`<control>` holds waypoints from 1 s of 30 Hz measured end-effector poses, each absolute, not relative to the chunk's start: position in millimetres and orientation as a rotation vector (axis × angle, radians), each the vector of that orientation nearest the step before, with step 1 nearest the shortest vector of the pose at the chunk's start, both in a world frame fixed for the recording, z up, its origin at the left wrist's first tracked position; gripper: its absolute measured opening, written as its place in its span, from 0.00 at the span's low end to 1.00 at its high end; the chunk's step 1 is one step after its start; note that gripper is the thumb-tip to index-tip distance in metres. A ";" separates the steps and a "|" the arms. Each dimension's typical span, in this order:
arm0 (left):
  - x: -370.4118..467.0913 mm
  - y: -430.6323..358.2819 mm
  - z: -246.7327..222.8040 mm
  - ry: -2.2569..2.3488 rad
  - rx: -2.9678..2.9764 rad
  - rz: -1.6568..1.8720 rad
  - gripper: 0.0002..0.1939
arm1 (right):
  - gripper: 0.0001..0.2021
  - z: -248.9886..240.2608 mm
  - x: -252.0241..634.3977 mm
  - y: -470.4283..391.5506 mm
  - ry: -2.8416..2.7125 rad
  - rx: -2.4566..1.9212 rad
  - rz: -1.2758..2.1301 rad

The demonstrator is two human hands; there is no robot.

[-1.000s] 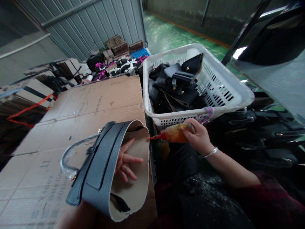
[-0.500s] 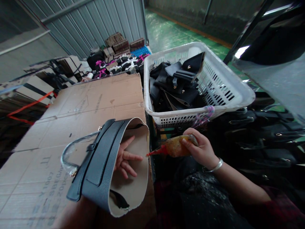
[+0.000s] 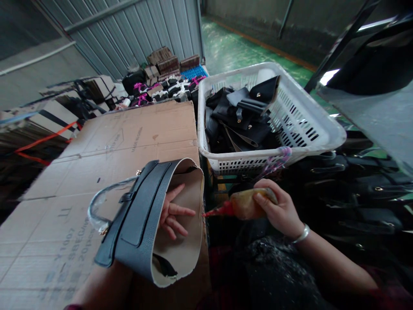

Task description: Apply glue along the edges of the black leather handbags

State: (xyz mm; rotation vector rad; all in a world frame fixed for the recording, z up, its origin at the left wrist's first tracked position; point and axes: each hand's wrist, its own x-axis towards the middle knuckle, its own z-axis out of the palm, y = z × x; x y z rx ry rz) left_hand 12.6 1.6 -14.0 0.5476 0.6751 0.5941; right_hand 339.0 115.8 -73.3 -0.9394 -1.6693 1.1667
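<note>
A black handbag shell point(image 3: 142, 215) lies on its side, its beige-lined open end facing right and its plastic-wrapped handle point(image 3: 97, 211) to the left. My left hand point(image 3: 174, 215) reaches through the shell from below, fingers spread inside the opening against or close to the lining. Gripped in my right hand point(image 3: 280, 206) is a yellowish glue bottle point(image 3: 247, 204) with a red nozzle. The nozzle tip points left and sits at the right rim of the shell, touching it or very close.
Flattened cardboard point(image 3: 167, 129) covers the table under the shell. A white plastic basket point(image 3: 309, 148) of black leather pieces point(image 3: 241, 112) stands beyond my right hand. Several black bags in plastic point(image 3: 364, 193) lie at the right. Tied bundles point(image 3: 167, 88) are stacked at the back.
The bottle nozzle has shifted slightly down along the shell's right rim, and my right hand has moved a little right and down. My left hand stays spread inside the shell.
</note>
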 end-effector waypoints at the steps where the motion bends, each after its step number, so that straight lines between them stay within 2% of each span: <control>1: 12.5 1.5 -14.1 0.669 0.549 0.597 0.48 | 0.05 -74.1 337.1 120.6 -1.619 -0.974 1.145; 9: 13.1 -4.1 -16.1 0.717 0.546 0.633 0.46 | 0.07 -87.4 314.8 154.3 -1.519 -1.112 1.020; 23: 19.9 -0.3 -8.8 0.840 0.512 0.581 0.50 | 0.13 -96.5 318.8 134.5 -1.525 -1.102 1.375; 30: 24.7 -3.2 -7.2 0.900 0.549 0.639 0.45 | 0.13 -91.3 329.5 108.2 -1.567 -1.107 1.442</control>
